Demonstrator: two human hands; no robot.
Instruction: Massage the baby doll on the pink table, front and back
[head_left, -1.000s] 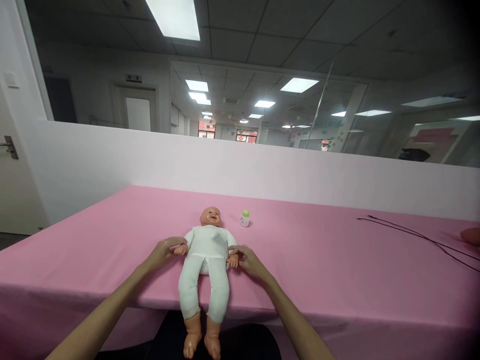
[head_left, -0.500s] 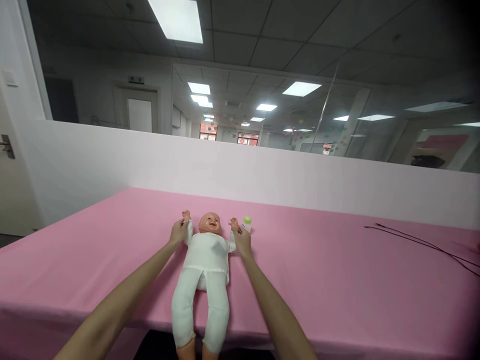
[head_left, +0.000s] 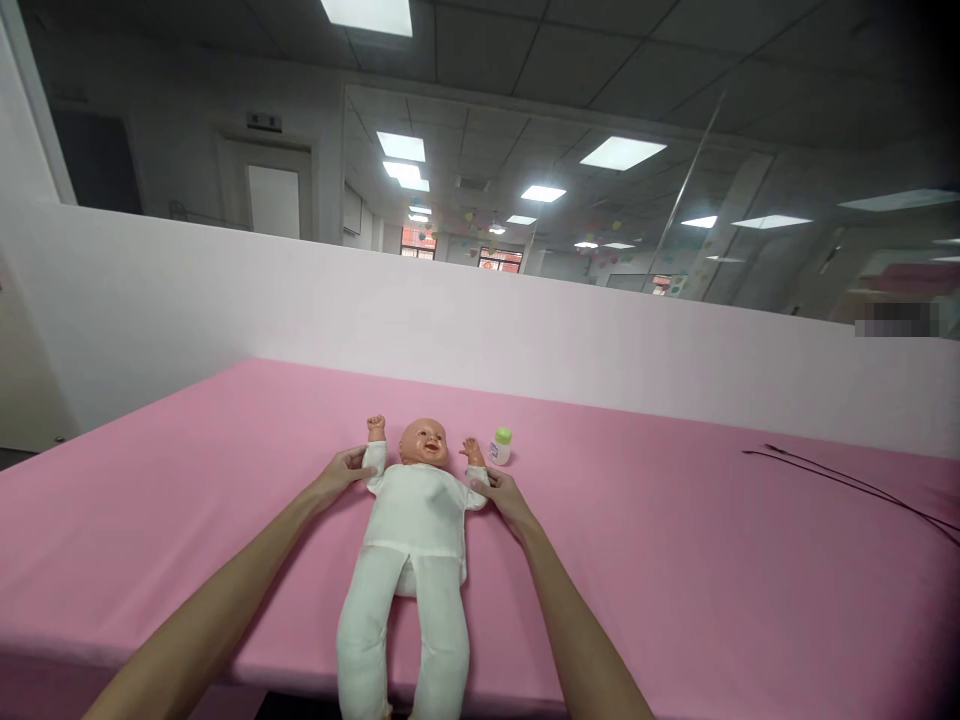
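Observation:
A baby doll [head_left: 416, 510] with a white cloth body lies face up on the pink-covered table, its head towards the wall and its legs towards me. Both its arms are bent upward beside the head. My left hand [head_left: 341, 477] pinches the sleeve of the arm on the left, fingers behind it and thumb in front. On the other side, my right hand [head_left: 506, 495] holds the opposite arm near the elbow between thumb and fingers. Just beyond that hand stands a small clear bottle [head_left: 500, 449] with a green cap, apart from the fingers.
Thin black cables [head_left: 847, 480] lie on the right part of the pink table cover [head_left: 660, 560]. A low white wall [head_left: 525, 330] with glass above it borders the table's far side. The table's near edge runs under the doll's legs.
Both hands have slid down from near the doll's wrists to lower on its arms, leaving the doll's hands uncovered. The bottle shows more fully. The camera view has tilted down slightly.

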